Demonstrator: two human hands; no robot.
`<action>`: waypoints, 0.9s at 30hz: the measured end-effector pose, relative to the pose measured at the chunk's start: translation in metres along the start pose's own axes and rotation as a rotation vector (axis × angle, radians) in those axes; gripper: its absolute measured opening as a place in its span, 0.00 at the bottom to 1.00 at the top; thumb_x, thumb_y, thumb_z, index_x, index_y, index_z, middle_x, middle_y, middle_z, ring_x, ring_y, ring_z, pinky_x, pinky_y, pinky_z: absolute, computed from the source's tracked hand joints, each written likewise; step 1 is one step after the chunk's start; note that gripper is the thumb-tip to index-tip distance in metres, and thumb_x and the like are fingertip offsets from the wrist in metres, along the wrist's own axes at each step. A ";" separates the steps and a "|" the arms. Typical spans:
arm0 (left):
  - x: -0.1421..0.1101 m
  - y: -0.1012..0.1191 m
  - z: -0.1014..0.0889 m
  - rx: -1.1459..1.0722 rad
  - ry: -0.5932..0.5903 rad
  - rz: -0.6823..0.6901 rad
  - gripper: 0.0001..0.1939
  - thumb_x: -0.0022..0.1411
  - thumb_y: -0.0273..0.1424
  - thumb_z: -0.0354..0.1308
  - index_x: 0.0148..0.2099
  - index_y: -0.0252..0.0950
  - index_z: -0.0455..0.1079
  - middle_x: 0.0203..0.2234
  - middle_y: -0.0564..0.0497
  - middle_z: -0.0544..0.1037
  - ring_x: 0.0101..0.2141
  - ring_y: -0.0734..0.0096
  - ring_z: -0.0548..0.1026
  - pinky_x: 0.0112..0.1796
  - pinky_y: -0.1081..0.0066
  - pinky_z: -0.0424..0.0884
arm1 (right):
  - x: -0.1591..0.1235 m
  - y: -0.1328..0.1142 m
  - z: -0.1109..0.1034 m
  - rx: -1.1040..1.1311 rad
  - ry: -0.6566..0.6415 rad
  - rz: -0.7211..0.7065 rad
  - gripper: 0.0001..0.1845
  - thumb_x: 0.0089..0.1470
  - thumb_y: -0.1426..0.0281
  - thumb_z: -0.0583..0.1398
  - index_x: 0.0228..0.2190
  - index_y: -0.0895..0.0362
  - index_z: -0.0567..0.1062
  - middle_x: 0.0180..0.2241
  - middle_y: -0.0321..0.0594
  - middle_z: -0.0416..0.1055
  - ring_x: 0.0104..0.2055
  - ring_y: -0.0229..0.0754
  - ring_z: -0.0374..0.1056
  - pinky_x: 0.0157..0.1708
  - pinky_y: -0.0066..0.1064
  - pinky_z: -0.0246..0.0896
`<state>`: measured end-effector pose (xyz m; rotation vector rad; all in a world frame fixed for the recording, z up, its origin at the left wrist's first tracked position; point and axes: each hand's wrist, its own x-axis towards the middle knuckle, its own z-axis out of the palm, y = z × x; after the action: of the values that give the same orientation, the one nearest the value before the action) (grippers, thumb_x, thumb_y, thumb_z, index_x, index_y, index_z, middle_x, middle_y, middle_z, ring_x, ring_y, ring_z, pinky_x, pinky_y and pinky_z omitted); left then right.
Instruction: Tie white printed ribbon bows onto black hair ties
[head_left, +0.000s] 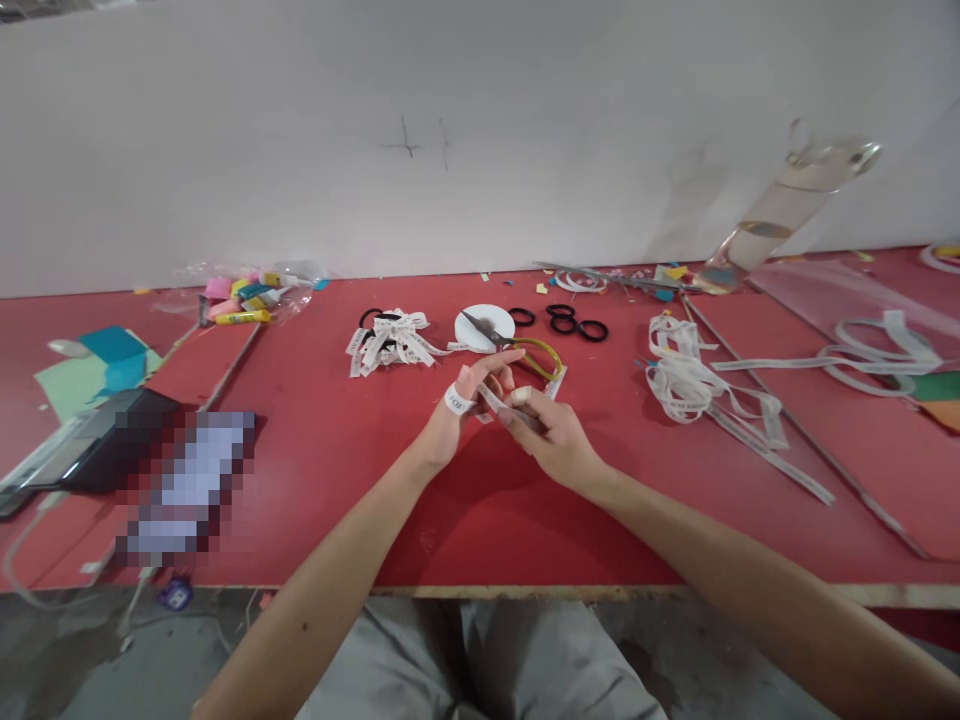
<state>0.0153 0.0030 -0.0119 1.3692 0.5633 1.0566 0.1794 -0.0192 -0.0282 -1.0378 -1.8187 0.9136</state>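
"Ribbon [459, 400]: where is ours?"
"Round the thumb of our left hand [444, 432]; our right hand [553, 438] pinches it between fingertips."
"Our left fingers?"
"We can't tell their grip; beyond, scissors [504, 341] overlap a white roll [498, 318]."

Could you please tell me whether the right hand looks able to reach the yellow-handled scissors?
Probably yes: the yellow-handled scissors lie just beyond the right hand, largely uncovered; it would likely first have to release the ribbon strip it seems to pinch.

Left hand [451, 425]; right hand [561, 440] adjacent
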 end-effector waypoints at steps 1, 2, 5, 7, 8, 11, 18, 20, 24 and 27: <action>0.000 0.000 0.000 -0.014 -0.008 -0.003 0.34 0.66 0.57 0.36 0.59 0.43 0.68 0.38 0.49 0.64 0.31 0.73 0.62 0.30 0.73 0.61 | 0.000 0.000 0.000 0.001 0.000 0.001 0.11 0.62 0.61 0.56 0.32 0.55 0.68 0.19 0.26 0.50 0.19 0.30 0.45 0.20 0.25 0.41; 0.000 0.000 0.000 -0.032 -0.013 -0.008 0.34 0.66 0.57 0.37 0.59 0.43 0.68 0.38 0.49 0.64 0.31 0.73 0.62 0.29 0.73 0.61 | 0.000 0.000 0.000 0.007 0.000 0.004 0.11 0.62 0.61 0.56 0.32 0.55 0.68 0.18 0.26 0.50 0.19 0.30 0.45 0.20 0.25 0.41; 0.002 0.003 0.000 -0.099 -0.003 -0.024 0.35 0.66 0.57 0.36 0.58 0.42 0.70 0.37 0.49 0.64 0.29 0.74 0.61 0.28 0.73 0.61 | 0.000 -0.001 0.000 0.037 -0.006 0.017 0.12 0.62 0.60 0.55 0.32 0.56 0.69 0.18 0.27 0.54 0.19 0.30 0.47 0.20 0.25 0.42; 0.004 0.006 0.001 -0.156 0.015 -0.042 0.36 0.66 0.56 0.34 0.56 0.39 0.71 0.36 0.49 0.65 0.28 0.74 0.60 0.27 0.73 0.60 | 0.000 -0.001 -0.001 0.050 0.003 0.027 0.13 0.62 0.59 0.55 0.32 0.56 0.69 0.19 0.28 0.57 0.19 0.30 0.49 0.21 0.25 0.44; 0.005 0.007 0.001 -0.189 0.022 -0.053 0.37 0.66 0.56 0.34 0.55 0.38 0.72 0.35 0.48 0.66 0.28 0.74 0.60 0.26 0.73 0.59 | 0.000 -0.001 -0.001 0.055 0.010 0.037 0.14 0.62 0.58 0.56 0.32 0.56 0.69 0.19 0.28 0.57 0.19 0.30 0.50 0.21 0.25 0.45; 0.007 0.011 0.002 -0.289 0.037 -0.101 0.38 0.66 0.56 0.32 0.55 0.36 0.72 0.33 0.47 0.68 0.27 0.74 0.60 0.25 0.73 0.56 | 0.001 -0.001 -0.001 0.072 0.046 0.079 0.16 0.61 0.56 0.56 0.32 0.56 0.68 0.19 0.29 0.59 0.19 0.31 0.51 0.21 0.26 0.47; 0.008 0.016 0.003 -0.363 0.088 -0.166 0.38 0.66 0.56 0.32 0.54 0.35 0.72 0.31 0.47 0.70 0.25 0.74 0.58 0.24 0.72 0.54 | 0.002 -0.001 -0.001 0.124 0.069 0.135 0.18 0.60 0.53 0.56 0.31 0.56 0.68 0.17 0.27 0.54 0.18 0.30 0.49 0.20 0.26 0.45; 0.008 0.016 0.004 -0.349 0.093 -0.162 0.39 0.66 0.56 0.32 0.53 0.35 0.72 0.31 0.47 0.70 0.25 0.74 0.58 0.24 0.72 0.54 | 0.002 0.000 -0.001 0.124 0.075 0.129 0.18 0.60 0.54 0.56 0.31 0.56 0.69 0.18 0.27 0.54 0.18 0.31 0.49 0.20 0.26 0.45; 0.007 0.013 0.005 -0.285 0.091 -0.126 0.40 0.65 0.58 0.31 0.54 0.36 0.72 0.33 0.47 0.70 0.26 0.74 0.59 0.24 0.72 0.56 | 0.003 0.000 -0.002 0.076 0.075 0.095 0.16 0.60 0.55 0.57 0.31 0.56 0.69 0.19 0.28 0.55 0.20 0.31 0.47 0.21 0.26 0.44; 0.005 0.008 0.006 -0.154 0.084 -0.076 0.39 0.65 0.59 0.31 0.57 0.39 0.70 0.38 0.47 0.69 0.28 0.73 0.61 0.26 0.73 0.60 | 0.002 -0.001 -0.001 0.011 0.044 0.050 0.15 0.61 0.57 0.56 0.30 0.56 0.70 0.21 0.30 0.57 0.21 0.31 0.47 0.22 0.26 0.44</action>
<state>0.0202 0.0033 -0.0016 1.1651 0.5789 1.0769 0.1796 -0.0175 -0.0259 -1.0931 -1.7561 0.9225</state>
